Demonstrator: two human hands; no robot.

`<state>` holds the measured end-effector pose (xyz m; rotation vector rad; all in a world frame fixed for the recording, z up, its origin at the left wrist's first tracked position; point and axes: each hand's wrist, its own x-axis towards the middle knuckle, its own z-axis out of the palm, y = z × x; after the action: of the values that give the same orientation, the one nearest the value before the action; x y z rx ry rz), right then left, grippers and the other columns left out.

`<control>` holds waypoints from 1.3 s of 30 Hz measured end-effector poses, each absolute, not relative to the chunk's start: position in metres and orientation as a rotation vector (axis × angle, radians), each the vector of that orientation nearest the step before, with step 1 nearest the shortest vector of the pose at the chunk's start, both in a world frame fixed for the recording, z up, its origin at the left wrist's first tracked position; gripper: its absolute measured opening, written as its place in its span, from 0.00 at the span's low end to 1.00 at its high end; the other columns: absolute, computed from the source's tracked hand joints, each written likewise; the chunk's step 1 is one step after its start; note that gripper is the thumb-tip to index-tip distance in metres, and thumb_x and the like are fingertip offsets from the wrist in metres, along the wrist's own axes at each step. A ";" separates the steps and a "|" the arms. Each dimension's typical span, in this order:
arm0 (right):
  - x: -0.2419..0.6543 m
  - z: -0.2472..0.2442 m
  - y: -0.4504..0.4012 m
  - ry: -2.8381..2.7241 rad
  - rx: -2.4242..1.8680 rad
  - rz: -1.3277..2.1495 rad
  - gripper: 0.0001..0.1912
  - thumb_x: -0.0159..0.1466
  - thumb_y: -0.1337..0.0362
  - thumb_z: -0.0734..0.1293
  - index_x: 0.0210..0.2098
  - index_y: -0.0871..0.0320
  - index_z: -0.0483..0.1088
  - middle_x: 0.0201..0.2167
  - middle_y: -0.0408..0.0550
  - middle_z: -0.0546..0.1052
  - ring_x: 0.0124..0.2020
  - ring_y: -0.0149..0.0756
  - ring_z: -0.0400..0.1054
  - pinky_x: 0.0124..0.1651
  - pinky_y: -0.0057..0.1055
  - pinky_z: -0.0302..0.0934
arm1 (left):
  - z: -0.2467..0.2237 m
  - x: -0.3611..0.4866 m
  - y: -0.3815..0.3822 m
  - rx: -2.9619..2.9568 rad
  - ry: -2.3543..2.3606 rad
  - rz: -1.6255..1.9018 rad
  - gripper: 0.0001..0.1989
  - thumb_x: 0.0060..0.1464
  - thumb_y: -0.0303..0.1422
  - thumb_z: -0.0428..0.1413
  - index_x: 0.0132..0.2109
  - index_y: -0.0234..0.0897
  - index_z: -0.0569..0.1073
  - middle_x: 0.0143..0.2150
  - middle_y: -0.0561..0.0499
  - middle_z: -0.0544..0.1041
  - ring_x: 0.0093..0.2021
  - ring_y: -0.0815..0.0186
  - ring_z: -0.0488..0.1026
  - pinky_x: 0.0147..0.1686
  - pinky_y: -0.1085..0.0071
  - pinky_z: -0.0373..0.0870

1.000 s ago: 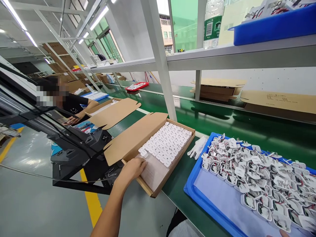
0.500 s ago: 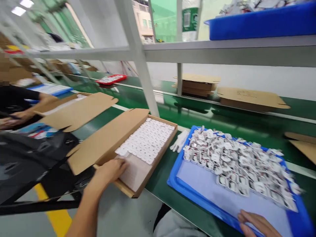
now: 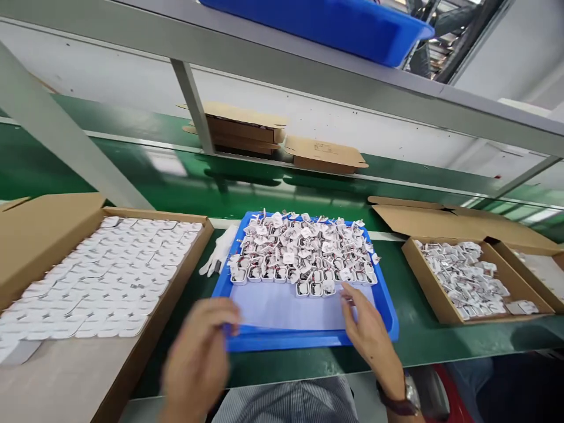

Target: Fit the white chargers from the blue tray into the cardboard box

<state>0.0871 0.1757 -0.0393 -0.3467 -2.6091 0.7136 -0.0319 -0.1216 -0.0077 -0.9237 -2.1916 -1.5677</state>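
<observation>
A blue tray (image 3: 308, 341) lies before me, lined with a pale sheet. Many small white plastic cases (image 3: 304, 247) with loose lids and red and dark wires crowd its far part. My right hand (image 3: 365, 323), a watch on its wrist, hovers over the tray's near right part. Its fingers are apart, with the tips close to the nearest cases and nothing seen in them. At the tray's near left corner, my left hand (image 3: 200, 352) is smeared by motion, so its fingers and anything in them cannot be made out.
On the left, a cardboard box (image 3: 176, 282) holds rows of closed white pieces. A white glove (image 3: 220, 252) lies between box and tray. Rightward stands another open carton (image 3: 434, 294) of white parts. Folded cartons (image 3: 326, 154) sit behind, under a shelf (image 3: 282, 76) bearing a blue bin (image 3: 326, 23).
My view has swung right, from the left box to the blue tray. My left hand has left that box and come to the tray. My right hand now reaches farther over the tray.
</observation>
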 end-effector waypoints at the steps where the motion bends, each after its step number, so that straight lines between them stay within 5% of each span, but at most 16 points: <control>1: 0.082 -0.043 0.173 -2.628 -0.347 0.698 0.19 0.75 0.62 0.60 0.61 0.62 0.70 0.50 0.60 0.83 0.50 0.51 0.82 0.52 0.48 0.78 | -0.011 -0.030 -0.099 -1.173 -2.134 -1.590 0.17 0.67 0.19 0.45 0.37 0.40 0.74 0.35 0.51 0.76 0.34 0.66 0.74 0.33 0.71 0.71; 5: 0.063 -0.051 0.164 -2.687 -0.359 0.657 0.23 0.73 0.62 0.65 0.64 0.65 0.67 0.53 0.67 0.82 0.53 0.62 0.80 0.51 0.59 0.77 | -0.021 -0.014 -0.050 -1.547 -2.255 -1.765 0.19 0.68 0.19 0.41 0.37 0.40 0.72 0.31 0.51 0.73 0.31 0.65 0.72 0.31 0.72 0.68; 9: 0.057 -0.054 0.162 -2.700 -0.384 0.659 0.24 0.73 0.64 0.64 0.66 0.64 0.66 0.55 0.69 0.81 0.54 0.64 0.79 0.50 0.61 0.78 | -0.026 -0.005 -0.049 -1.513 -2.535 -1.824 0.15 0.72 0.26 0.45 0.55 0.44 0.73 0.48 0.46 0.79 0.43 0.63 0.79 0.45 0.71 0.75; 13: 0.075 -0.041 0.164 -2.686 -0.382 0.734 0.24 0.74 0.64 0.63 0.68 0.58 0.63 0.58 0.63 0.80 0.58 0.57 0.78 0.55 0.55 0.77 | -0.033 -0.003 -0.051 -1.351 -2.603 -1.826 0.18 0.71 0.32 0.54 0.63 0.52 0.71 0.57 0.48 0.78 0.47 0.63 0.80 0.49 0.72 0.77; 17: 0.098 -0.019 0.159 -2.603 -0.203 1.164 0.28 0.73 0.66 0.66 0.70 0.43 0.61 0.64 0.48 0.77 0.64 0.43 0.73 0.63 0.40 0.73 | -0.036 -0.001 -0.040 -1.138 -2.601 -2.118 0.24 0.70 0.35 0.56 0.69 0.55 0.67 0.65 0.47 0.75 0.53 0.61 0.81 0.54 0.68 0.79; 20: 0.104 -0.012 0.150 -2.496 -0.051 1.416 0.31 0.72 0.72 0.65 0.70 0.41 0.61 0.65 0.46 0.76 0.66 0.40 0.71 0.66 0.37 0.70 | -0.031 -0.001 -0.030 -1.026 -2.502 -2.501 0.23 0.68 0.38 0.59 0.68 0.52 0.71 0.66 0.46 0.76 0.58 0.56 0.79 0.56 0.65 0.79; 24: 0.102 -0.012 0.145 -2.307 0.081 1.471 0.32 0.70 0.76 0.69 0.69 0.45 0.65 0.66 0.49 0.74 0.66 0.41 0.71 0.67 0.37 0.69 | -0.023 -0.004 -0.026 -0.964 -2.343 -2.775 0.21 0.67 0.37 0.61 0.65 0.49 0.76 0.59 0.45 0.81 0.47 0.60 0.83 0.49 0.66 0.82; 32: 0.099 -0.007 0.143 -2.153 0.225 1.294 0.26 0.65 0.83 0.68 0.58 0.55 0.74 0.51 0.55 0.80 0.52 0.45 0.75 0.54 0.44 0.74 | -0.021 -0.002 -0.034 -1.070 -2.467 -2.393 0.16 0.70 0.34 0.56 0.60 0.49 0.80 0.60 0.44 0.78 0.59 0.56 0.78 0.53 0.65 0.79; 36: 0.101 -0.008 0.136 -2.199 0.148 1.202 0.21 0.65 0.80 0.69 0.54 0.55 0.73 0.47 0.55 0.78 0.46 0.45 0.74 0.46 0.44 0.71 | -0.017 0.003 -0.035 -1.077 -2.465 -2.383 0.16 0.72 0.35 0.53 0.60 0.47 0.79 0.61 0.44 0.79 0.62 0.55 0.75 0.63 0.60 0.73; 39: 0.104 -0.010 0.132 -2.217 0.118 1.184 0.20 0.65 0.79 0.70 0.53 0.54 0.72 0.42 0.52 0.77 0.42 0.44 0.73 0.43 0.43 0.71 | -0.015 0.006 -0.033 -1.029 -2.399 -2.469 0.14 0.71 0.36 0.54 0.58 0.44 0.79 0.59 0.43 0.80 0.59 0.56 0.78 0.59 0.61 0.76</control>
<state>0.1036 0.1316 -0.0097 0.1176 -2.2174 1.1844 0.0065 -0.0331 -0.0152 -1.0290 -2.3988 -2.4685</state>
